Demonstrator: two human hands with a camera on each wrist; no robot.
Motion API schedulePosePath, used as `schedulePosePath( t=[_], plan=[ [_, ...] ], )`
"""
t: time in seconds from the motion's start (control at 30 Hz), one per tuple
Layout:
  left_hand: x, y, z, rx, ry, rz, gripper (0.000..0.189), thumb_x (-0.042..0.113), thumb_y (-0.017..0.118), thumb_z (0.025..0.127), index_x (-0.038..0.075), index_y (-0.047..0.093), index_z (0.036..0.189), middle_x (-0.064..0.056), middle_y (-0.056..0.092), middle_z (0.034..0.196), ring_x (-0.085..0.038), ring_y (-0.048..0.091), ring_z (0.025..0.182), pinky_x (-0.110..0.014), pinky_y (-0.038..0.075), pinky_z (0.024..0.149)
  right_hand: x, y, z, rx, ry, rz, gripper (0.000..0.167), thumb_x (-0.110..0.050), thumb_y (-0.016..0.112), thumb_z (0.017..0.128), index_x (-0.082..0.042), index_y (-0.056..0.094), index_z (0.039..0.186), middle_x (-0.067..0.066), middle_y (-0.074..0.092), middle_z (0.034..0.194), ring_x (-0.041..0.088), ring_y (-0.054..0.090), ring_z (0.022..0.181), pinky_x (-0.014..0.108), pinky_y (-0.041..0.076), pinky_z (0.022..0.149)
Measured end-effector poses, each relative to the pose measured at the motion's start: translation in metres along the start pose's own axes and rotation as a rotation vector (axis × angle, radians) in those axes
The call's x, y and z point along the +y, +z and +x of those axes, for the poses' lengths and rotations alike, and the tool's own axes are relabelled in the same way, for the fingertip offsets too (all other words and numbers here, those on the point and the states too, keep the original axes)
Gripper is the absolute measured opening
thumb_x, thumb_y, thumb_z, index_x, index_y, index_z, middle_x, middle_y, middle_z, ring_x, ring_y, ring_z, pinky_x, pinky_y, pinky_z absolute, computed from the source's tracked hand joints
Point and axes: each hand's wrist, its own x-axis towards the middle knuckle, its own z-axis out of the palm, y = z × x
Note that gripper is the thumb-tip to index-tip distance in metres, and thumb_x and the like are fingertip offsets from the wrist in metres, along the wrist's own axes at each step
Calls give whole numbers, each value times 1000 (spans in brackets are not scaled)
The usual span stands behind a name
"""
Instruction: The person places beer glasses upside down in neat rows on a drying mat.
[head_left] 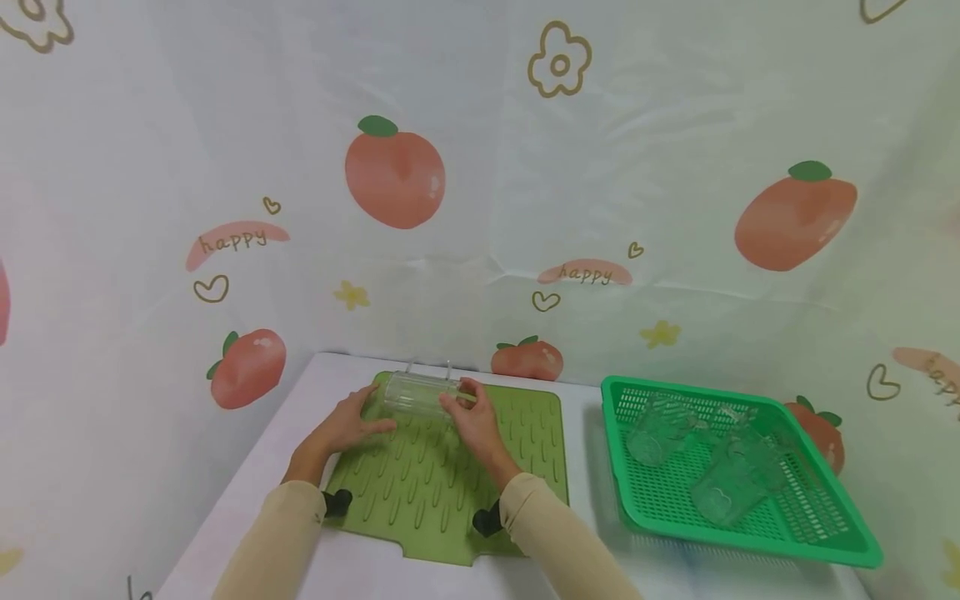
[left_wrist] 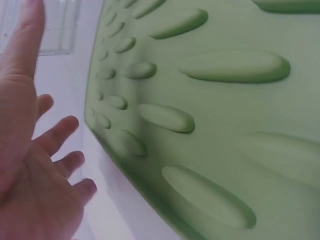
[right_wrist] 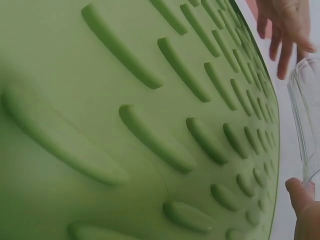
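A clear glass mug (head_left: 420, 395) is tipped on its side over the far part of a green ribbed drying mat (head_left: 420, 475), its handle toward the back. My right hand (head_left: 476, 421) grips the mug's right end between thumb and fingers. Beside the left end, my left hand (head_left: 347, 427) is spread, thumb apart from the fingers. In the left wrist view the fingers (left_wrist: 62, 135) of that hand are spread, with part of the glass mug (left_wrist: 60, 37) beyond. The right wrist view shows the mug (right_wrist: 306, 115) between my right thumb (right_wrist: 300, 197) and the left hand (right_wrist: 286, 27).
On the right stands a green plastic basket (head_left: 750, 552) with glass mugs (head_left: 731, 483) lying in it. A white tabletop (head_left: 585, 492) lies between mat and basket. Behind the table hangs a white curtain (head_left: 480, 208) printed with fruit.
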Motion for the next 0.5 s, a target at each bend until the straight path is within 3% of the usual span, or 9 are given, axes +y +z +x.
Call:
schedulePosePath(
  t=[0.13, 0.27, 0.4, 0.5],
  plan=[
    [5, 0, 0, 59, 4, -79, 94, 51, 66, 97, 8, 17, 164, -27, 23, 167, -52, 20, 153, -71, 26, 119, -2, 2, -1, -8, 4, 14, 55, -27, 66, 100, -8, 45, 148, 17, 51, 147, 35, 55, 133, 48, 53, 102],
    [11, 2, 1, 120, 5, -126, 88, 59, 54, 101, 9, 17, 164, -24, 31, 165, -50, 24, 153, -70, 25, 120, -20, 1, -10, -27, 4, 19, 53, -23, 65, 101, -4, 45, 147, 21, 50, 147, 39, 54, 134, 50, 53, 103],
    [17, 5, 0, 133, 1, -236, 82, 58, 45, 104, 12, 15, 165, -23, 28, 166, -48, 25, 153, -67, 25, 122, -36, 0, -20, -53, 6, 10, 53, -23, 63, 102, -3, 45, 147, 23, 50, 147, 38, 55, 133, 47, 54, 102],
    [20, 6, -2, 126, 17, -330, 76, 53, 45, 106, 14, 15, 165, -24, 24, 167, -49, 25, 153, -66, 29, 121, -28, 1, -15, -60, 13, 10, 54, -24, 63, 102, -3, 44, 148, 24, 48, 148, 39, 55, 134, 48, 53, 103]
  ],
)
